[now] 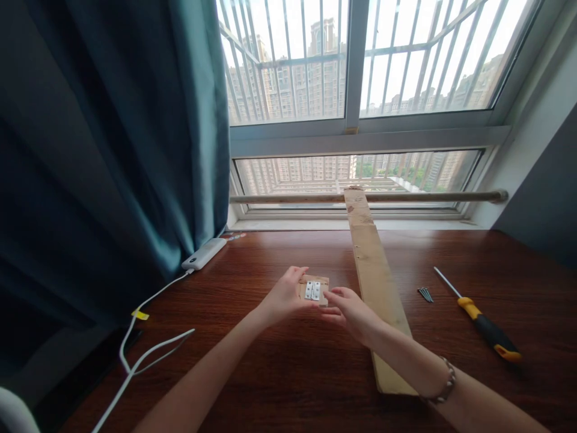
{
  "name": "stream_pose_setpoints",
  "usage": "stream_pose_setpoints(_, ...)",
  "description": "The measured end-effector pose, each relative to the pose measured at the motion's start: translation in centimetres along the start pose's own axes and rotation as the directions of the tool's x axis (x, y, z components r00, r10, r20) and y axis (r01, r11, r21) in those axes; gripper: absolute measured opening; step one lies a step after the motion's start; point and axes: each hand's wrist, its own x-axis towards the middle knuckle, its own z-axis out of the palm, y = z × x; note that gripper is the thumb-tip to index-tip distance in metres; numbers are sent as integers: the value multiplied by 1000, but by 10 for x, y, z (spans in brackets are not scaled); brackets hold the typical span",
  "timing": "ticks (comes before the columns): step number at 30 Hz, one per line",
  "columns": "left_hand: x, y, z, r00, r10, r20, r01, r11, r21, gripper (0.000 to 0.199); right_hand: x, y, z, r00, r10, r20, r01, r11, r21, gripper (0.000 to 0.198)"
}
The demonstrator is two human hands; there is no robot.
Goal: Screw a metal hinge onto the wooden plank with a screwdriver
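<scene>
Above the middle of the table, my left hand (285, 294) grips a small light wooden block (323, 281) from its left side, the thumb and fingers at its edges. A silver metal hinge (312, 290) with screw holes lies opened flat on the block's face. From the right, my right hand (349, 310) closes on the block's right edge, its fingertips beside the hinge. Part of the block is hidden behind the fingers.
A long wooden board (378, 282) leans from the table onto the window rail (428, 196). Right of it lie several screws (425, 294) and a yellow-black screwdriver (484, 328). A white power strip (205, 254) with its cable (155, 294) sits at left by the curtain (193, 120).
</scene>
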Motion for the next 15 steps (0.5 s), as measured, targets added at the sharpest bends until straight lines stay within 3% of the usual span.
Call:
stream_pose_setpoints(6,2,19,17,1000,5,-12,-6,996,-88,80,11,-1,0,994,-93,-53,97,991,87,36)
stream_pose_setpoints(9,10,23,24,992,-77,-97,47,957,-285,87,19,-9,-6,986,-146,-76,154,982,108,34)
stream_pose_setpoints(12,22,28,32,946,-313,-83,207,780,-590,76,26,-24,-11,979,-196,-63,202,971,128,32)
stream_pose_setpoints(15,36,34,40,899,-417,135,358,522,-774,44,32,-39,-15,966,-249,-65,256,959,125,30)
